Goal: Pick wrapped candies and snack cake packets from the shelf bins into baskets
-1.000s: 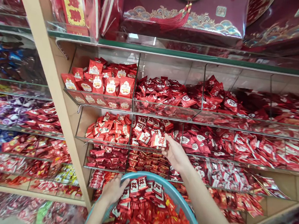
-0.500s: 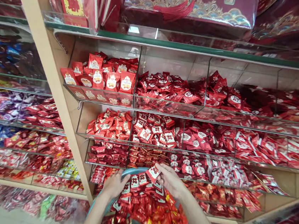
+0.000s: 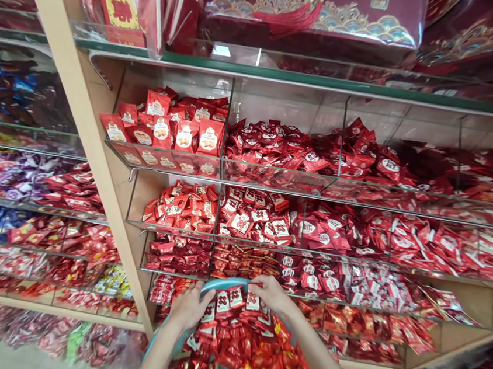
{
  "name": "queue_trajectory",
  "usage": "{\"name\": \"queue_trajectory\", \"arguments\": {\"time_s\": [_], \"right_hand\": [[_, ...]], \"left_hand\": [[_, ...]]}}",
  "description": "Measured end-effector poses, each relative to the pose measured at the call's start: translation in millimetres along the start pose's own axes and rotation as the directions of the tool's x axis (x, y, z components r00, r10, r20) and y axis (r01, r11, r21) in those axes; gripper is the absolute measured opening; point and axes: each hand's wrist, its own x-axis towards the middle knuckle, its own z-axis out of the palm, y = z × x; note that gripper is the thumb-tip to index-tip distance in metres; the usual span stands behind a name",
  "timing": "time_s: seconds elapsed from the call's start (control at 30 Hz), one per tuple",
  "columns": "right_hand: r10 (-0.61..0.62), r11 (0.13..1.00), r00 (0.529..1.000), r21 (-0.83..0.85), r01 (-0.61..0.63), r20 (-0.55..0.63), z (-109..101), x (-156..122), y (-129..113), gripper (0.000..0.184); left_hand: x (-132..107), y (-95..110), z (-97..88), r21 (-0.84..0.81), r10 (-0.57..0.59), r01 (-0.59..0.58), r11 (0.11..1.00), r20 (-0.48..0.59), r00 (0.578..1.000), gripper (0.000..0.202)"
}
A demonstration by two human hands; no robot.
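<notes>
A blue basket point(image 3: 225, 282) full of small wrapped sweets stands low in front of me. My left hand point(image 3: 188, 306) is closed on its rim at the far left, thumb on the inner side. At the far right of the rim, my right hand point(image 3: 268, 292) pinches the top edge of a red and white packet point(image 3: 253, 302). That packet lies against the others, in line with similar red and white packets point(image 3: 229, 300) along the far side. Plain red packets point(image 3: 234, 339) fill the middle, and orange-red ones with yellow print point(image 3: 269, 366) lie nearer me.
Glass-fronted shelves point(image 3: 273, 178) hold heaps of red packets in divided bins. A wooden upright point(image 3: 82, 132) separates them from more sweet bins on the left. Above, a purple gift box point(image 3: 310, 33) sits on a glass shelf point(image 3: 328, 78). Bagged sweets point(image 3: 58, 335) lie at lower left.
My right hand has lowered the red and white packet from above the rim into the row inside the basket. My left hand stays on the rim.
</notes>
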Motion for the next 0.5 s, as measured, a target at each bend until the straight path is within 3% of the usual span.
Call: {"name": "queue_trajectory", "arguments": {"time_s": [0.3,0.5], "right_hand": [[-0.127,0.956,0.975,-0.283,0.071,-0.184,8,5,11,0.019],[-0.250,0.905,0.950,-0.395,0.160,-0.189,5,-6,9,0.018]], "left_hand": [[-2,1,-1.8,-0.008,0.019,-0.020,1.000,-0.004,1.000,0.064],[-3,1,-1.7,-0.014,0.027,-0.027,1.000,-0.002,1.000,0.063]]}}
